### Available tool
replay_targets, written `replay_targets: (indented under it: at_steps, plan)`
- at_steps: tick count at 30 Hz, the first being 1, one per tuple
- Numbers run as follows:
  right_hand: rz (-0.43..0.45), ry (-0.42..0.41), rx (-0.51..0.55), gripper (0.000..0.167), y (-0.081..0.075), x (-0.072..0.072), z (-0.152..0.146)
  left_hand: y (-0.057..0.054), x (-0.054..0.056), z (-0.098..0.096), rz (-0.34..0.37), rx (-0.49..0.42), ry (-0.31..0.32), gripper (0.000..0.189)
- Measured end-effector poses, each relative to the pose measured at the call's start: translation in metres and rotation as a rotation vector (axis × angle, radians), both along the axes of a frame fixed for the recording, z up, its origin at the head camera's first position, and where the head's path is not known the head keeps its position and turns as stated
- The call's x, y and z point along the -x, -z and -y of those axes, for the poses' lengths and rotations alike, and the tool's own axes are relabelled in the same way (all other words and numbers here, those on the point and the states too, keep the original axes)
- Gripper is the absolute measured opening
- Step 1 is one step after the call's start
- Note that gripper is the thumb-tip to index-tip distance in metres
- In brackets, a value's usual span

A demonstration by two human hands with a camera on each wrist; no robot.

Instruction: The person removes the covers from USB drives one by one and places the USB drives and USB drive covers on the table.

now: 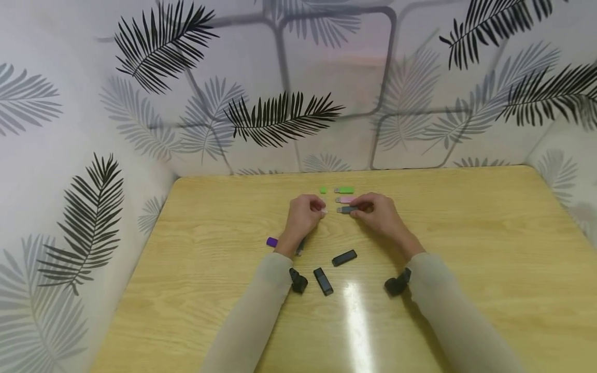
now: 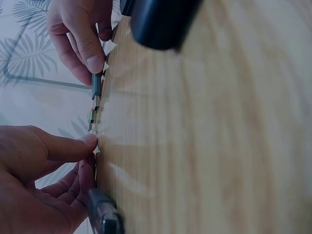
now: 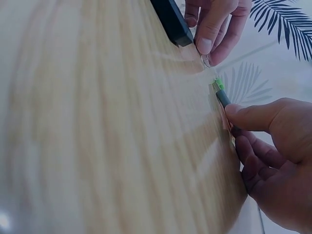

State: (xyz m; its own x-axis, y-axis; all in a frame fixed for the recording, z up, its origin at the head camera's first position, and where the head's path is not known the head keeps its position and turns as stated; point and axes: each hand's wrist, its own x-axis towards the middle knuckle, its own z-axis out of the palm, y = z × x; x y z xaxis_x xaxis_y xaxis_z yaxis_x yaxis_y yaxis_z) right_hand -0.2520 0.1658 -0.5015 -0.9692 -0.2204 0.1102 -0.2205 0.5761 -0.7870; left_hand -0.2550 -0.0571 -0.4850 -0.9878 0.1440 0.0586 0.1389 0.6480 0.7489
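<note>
My right hand (image 1: 381, 216) pinches a dark grey USB stick (image 1: 345, 210) between thumb and fingers, its metal plug pointing left. Opposite it, my left hand (image 1: 302, 216) pinches a small clear cap (image 1: 325, 211), mostly covered by the fingertips. In the right wrist view a gap shows between the stick (image 3: 222, 97) and the cap (image 3: 206, 60). A pink USB stick (image 1: 344, 199) lies just behind the grey one, its right end hidden by my right hand. Farther back is a green USB stick (image 1: 345, 190), with a green cap (image 1: 323, 190) to its left.
Two black USB sticks (image 1: 323, 281) (image 1: 344, 258) lie on the wooden table (image 1: 466, 233) between my forearms. A purple piece (image 1: 272, 242) and another dark stick (image 1: 300, 247) sit beside my left wrist, partly hidden. A leaf-patterned wall (image 1: 326, 150) borders the table's back edge.
</note>
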Motion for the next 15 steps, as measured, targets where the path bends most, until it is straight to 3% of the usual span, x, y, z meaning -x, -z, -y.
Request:
replay_targets:
  at_steps: [6, 15]
  plan:
    - [0.001, -0.001, -0.005, 0.018, 0.0005, 0.0000, 0.0005, -0.0002, 0.0009, -0.0007, 0.037, -0.011, -0.013, 0.010]
    - [0.004, 0.005, 0.005, 0.018, -0.0011, -0.0005, 0.0007, -0.0003, 0.0004, 0.0011, 0.035, -0.033, -0.006, 0.011]
